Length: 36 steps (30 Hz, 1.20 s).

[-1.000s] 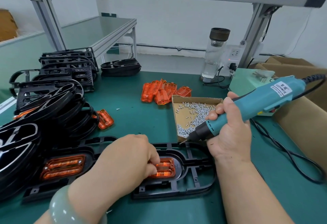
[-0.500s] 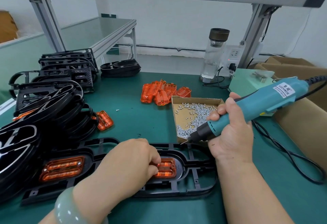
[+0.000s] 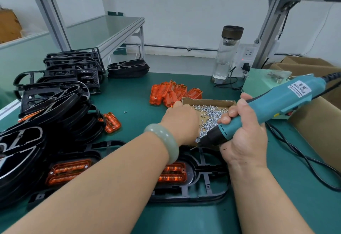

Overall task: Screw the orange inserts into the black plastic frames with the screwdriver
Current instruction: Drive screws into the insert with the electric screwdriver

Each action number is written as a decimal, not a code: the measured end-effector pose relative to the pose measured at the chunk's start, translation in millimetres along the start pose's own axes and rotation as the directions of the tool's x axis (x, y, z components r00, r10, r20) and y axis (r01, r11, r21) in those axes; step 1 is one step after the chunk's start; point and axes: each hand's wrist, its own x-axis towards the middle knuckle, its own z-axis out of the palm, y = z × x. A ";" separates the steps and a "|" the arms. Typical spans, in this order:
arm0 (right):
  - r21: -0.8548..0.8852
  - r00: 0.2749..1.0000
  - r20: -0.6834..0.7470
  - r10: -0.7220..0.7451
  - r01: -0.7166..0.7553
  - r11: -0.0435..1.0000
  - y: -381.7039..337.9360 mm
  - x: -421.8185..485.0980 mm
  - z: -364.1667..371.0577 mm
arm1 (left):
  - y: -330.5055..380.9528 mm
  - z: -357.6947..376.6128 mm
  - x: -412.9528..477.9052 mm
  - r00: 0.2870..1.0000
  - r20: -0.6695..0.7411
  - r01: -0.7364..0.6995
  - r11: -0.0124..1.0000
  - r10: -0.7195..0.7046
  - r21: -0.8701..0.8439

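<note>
A black plastic frame (image 3: 206, 182) lies flat on the green mat in front of me, with one orange insert (image 3: 172, 172) seated at its right and another orange insert (image 3: 68, 171) at its left. My right hand (image 3: 245, 137) grips the teal electric screwdriver (image 3: 273, 102), its tip hovering just above the frame's far edge. My left hand (image 3: 181, 123) reaches into the cardboard tray of screws (image 3: 215, 102); its fingertips are hidden behind the hand.
Loose orange inserts (image 3: 171, 93) are piled behind the tray, and one orange insert (image 3: 111, 123) lies by the stacked black frames (image 3: 55, 100) at left. A glass bottle (image 3: 227, 54), a power strip and cardboard boxes (image 3: 317, 115) stand at right. The screwdriver's cable (image 3: 304, 158) trails across the mat.
My left hand has left the right orange insert and moved up into the screw tray. The right hand and screwdriver stay almost where they were.
</note>
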 end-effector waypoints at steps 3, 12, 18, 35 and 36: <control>0.001 1.000 0.005 -0.004 0.004 1.000 -0.1 0.1 -0.7 | 2.8 0.8 6.6 0.999 0.010 0.045 0.995 -0.046 0.085; 0.022 1.000 -0.004 -0.003 0.003 1.000 -1.7 -0.1 -0.6 | -6.6 -12.9 -3.4 0.988 -0.145 -0.007 0.912 -0.058 -0.410; 0.008 1.000 -0.011 -0.003 0.003 1.000 -3.9 -6.2 3.4 | -7.2 -17.5 -15.3 0.962 -0.205 -0.012 0.717 -0.183 -0.697; 0.165 0.993 -0.072 0.098 -0.085 0.983 -2.8 -30.9 6.9 | -29.5 0.8 -115.4 0.855 -0.045 -0.052 0.000 -0.516 -0.999; 0.166 0.992 -0.061 0.107 -0.096 0.981 -2.4 -31.5 5.8 | -29.0 1.0 -115.7 0.864 -0.030 -0.050 -0.027 -0.503 -0.998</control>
